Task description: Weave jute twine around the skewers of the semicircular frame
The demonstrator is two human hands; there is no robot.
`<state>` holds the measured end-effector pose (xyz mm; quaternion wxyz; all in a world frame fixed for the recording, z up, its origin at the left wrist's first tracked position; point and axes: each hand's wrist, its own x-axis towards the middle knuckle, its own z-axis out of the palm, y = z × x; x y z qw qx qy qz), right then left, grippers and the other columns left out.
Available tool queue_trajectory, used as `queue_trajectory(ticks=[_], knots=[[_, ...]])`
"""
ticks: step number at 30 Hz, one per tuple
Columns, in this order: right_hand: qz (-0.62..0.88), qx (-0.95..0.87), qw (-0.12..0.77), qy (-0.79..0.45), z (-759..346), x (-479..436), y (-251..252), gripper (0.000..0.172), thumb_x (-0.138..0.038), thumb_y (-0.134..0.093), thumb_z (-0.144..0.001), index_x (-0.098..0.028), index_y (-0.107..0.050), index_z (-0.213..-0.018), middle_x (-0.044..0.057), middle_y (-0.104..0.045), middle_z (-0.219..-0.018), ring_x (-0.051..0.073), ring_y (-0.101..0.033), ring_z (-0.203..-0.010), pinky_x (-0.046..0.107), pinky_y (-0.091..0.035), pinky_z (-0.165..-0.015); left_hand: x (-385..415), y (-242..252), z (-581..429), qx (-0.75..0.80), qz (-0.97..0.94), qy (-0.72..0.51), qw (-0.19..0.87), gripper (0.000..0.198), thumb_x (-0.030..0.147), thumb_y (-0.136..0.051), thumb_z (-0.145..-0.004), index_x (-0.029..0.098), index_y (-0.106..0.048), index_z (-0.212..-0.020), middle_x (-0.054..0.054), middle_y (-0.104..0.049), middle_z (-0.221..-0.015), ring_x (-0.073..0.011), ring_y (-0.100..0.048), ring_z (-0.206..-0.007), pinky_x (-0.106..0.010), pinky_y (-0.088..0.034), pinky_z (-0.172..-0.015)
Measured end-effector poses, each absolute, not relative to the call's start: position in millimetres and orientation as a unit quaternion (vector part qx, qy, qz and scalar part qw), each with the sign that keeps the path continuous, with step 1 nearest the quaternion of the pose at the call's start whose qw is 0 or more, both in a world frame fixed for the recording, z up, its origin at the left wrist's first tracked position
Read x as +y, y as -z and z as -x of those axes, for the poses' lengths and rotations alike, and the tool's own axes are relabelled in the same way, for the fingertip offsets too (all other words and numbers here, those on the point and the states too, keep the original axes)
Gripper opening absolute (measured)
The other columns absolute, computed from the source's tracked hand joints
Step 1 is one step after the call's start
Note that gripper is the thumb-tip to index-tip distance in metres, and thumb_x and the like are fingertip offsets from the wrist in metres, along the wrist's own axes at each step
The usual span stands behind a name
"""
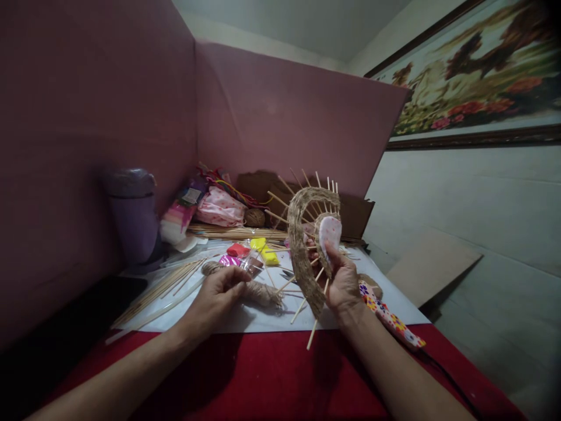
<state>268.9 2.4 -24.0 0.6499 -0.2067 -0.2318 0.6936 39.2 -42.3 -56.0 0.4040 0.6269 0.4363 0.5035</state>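
My right hand (342, 283) grips a heart-shaped basket frame (302, 245) woven from jute twine around many thin wooden skewers, held upright over the table. A pale, spotted heart-shaped base (329, 231) shows inside it, by my thumb. My left hand (214, 298) hovers low over the white sheet (245, 318), fingers curled in a pinch; what they hold is too thin to make out. Beside it lies a spool of jute twine (258, 291).
A bundle of loose skewers (162, 287) lies at the left. Small coloured packets (252, 251), a pink bag (219, 207) and a twine ball (254, 217) sit at the back. A purple jar (131, 210) stands left. A flower-patterned tool (390, 318) lies right, on the red cloth (263, 374).
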Motion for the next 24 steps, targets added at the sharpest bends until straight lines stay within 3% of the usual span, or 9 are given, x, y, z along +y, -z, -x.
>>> queue_trajectory(ticks=[7,11,17,24], knots=[[0.219,-0.236,0.662,-0.678,-264.9,-9.0,14.3,0.009,-0.025,-0.06,-0.073,-0.017,-0.063,-0.076,0.001,-0.068,-0.06,0.019,-0.068,-0.061,0.033,-0.058,-0.058,-41.7,54.7,-42.7,0.471,-0.697,-0.472,0.265,0.01,0.027,-0.063,-0.073,0.019,-0.067,-0.077,-0.002,-0.065,-0.073,-0.0167,-0.054,-0.069,-0.026,-0.039,-0.065],[0.199,-0.24,0.658,-0.686,-267.2,-9.2,9.6,0.009,-0.026,-0.06,-0.073,-0.018,-0.063,-0.074,0.0,-0.07,-0.062,0.019,-0.069,-0.066,0.033,-0.058,-0.063,-32.8,51.2,-43.9,0.455,-0.719,-0.444,0.282,0.009,0.024,-0.06,-0.074,0.019,-0.068,-0.076,-0.002,-0.067,-0.073,-0.0169,-0.058,-0.07,-0.025,-0.04,-0.064],[0.201,-0.232,0.669,-0.677,-278.3,1.8,15.2,0.012,-0.027,-0.064,-0.07,-0.017,-0.064,-0.075,0.001,-0.07,-0.061,0.02,-0.068,-0.06,0.032,-0.058,-0.057,-3.1,24.8,-34.9,0.536,-0.718,-0.417,0.155,0.017,0.013,-0.052,-0.065,0.019,-0.068,-0.067,0.0,-0.066,-0.064,-0.0165,-0.057,-0.064,-0.025,-0.039,-0.06],[0.175,-0.237,0.703,-0.648,-291.8,12.8,19.2,0.021,-0.028,-0.065,-0.071,-0.019,-0.065,-0.091,-0.002,-0.07,-0.062,0.016,-0.066,-0.054,0.028,-0.056,-0.053,54.1,-28.9,12.4,0.611,-0.654,-0.442,0.058,0.016,0.018,-0.053,-0.066,0.018,-0.068,-0.066,-0.001,-0.067,-0.064,-0.0164,-0.057,-0.063,-0.023,-0.037,-0.056]])
